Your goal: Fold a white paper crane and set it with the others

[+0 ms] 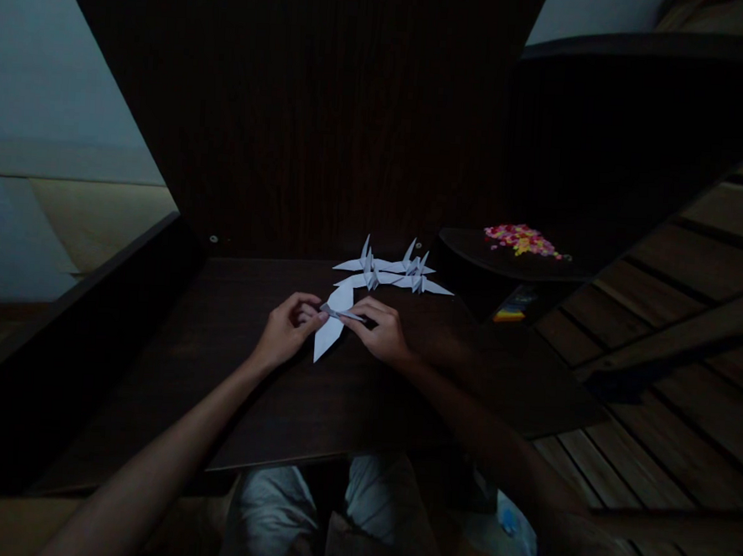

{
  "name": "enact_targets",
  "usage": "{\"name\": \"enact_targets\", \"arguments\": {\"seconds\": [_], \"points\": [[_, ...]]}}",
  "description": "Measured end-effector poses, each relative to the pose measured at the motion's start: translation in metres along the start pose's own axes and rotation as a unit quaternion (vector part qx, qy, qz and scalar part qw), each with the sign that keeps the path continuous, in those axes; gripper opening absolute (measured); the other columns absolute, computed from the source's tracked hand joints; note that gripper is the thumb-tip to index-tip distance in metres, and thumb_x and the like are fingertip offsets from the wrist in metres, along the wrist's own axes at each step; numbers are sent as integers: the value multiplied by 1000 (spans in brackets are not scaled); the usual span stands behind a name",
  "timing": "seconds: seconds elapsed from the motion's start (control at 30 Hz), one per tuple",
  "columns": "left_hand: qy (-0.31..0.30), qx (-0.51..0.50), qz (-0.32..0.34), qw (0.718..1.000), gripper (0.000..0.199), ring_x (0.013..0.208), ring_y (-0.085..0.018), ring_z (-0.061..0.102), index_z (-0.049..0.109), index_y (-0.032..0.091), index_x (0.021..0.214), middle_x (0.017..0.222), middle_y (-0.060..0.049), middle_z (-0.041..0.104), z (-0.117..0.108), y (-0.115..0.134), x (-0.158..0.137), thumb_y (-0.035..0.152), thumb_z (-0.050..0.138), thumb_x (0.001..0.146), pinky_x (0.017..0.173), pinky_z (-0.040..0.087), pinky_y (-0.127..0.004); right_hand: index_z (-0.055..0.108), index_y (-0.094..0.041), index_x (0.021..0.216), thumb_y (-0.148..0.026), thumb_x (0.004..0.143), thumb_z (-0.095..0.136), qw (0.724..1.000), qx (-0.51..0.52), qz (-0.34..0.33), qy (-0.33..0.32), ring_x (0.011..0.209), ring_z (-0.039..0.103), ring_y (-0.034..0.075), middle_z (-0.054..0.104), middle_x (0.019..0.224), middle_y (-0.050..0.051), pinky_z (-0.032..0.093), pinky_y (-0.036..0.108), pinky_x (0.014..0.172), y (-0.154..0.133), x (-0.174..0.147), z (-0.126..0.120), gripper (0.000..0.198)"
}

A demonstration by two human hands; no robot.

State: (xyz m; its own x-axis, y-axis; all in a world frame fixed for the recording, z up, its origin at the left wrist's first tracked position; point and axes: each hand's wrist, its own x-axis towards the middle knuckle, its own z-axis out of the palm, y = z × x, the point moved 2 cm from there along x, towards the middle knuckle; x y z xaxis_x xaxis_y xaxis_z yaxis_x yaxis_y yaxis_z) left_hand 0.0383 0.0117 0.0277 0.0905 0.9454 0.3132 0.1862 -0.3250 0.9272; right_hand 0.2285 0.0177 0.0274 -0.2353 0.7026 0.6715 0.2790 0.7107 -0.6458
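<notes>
Between my two hands is a white origami crane [328,340], its broad wings spread toward and away from me. My left hand [288,327] pinches the crane's folded left end between thumb and fingers. On the other side, my right hand [379,329] is closed on its narrow right point. Just beyond my hands, several finished white paper cranes [372,271] stand close together on the dark desk, wings out and pointed tips raised. The crane's underside is hidden, and the dim light blurs its small folds.
A dark wooden desk [215,369] has a tall back panel [331,116] and a left side wall [79,319]. On a curved shelf at the right lies a pile of small pink, red and yellow pieces [521,239]. Slatted wood [673,389] stands farther right.
</notes>
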Motion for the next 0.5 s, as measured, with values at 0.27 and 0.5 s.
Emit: {"name": "enact_targets", "arguments": {"seconds": [0.27, 0.5], "points": [[-21, -16, -6, 1000, 42, 91, -26, 68, 75, 17, 94, 100, -11, 75, 0, -2, 1, 51, 75, 69, 80, 55, -39, 70, -20, 82, -24, 77, 67, 1000, 17, -3, 0, 73, 60, 17, 65, 80, 5, 49, 30, 66, -5, -2, 1, 6], [-23, -11, 1, 1000, 46, 80, -23, 67, 74, 15, 101, 95, -11, 74, -5, 2, 1, 50, 74, 70, 68, 54, -33, 60, -18, 73, -35, 78, 60, 955, 210, 208, -40, 53, 51, 10, 57, 66, -1, 43, 21, 45, 5, 0, -3, 18]]}}
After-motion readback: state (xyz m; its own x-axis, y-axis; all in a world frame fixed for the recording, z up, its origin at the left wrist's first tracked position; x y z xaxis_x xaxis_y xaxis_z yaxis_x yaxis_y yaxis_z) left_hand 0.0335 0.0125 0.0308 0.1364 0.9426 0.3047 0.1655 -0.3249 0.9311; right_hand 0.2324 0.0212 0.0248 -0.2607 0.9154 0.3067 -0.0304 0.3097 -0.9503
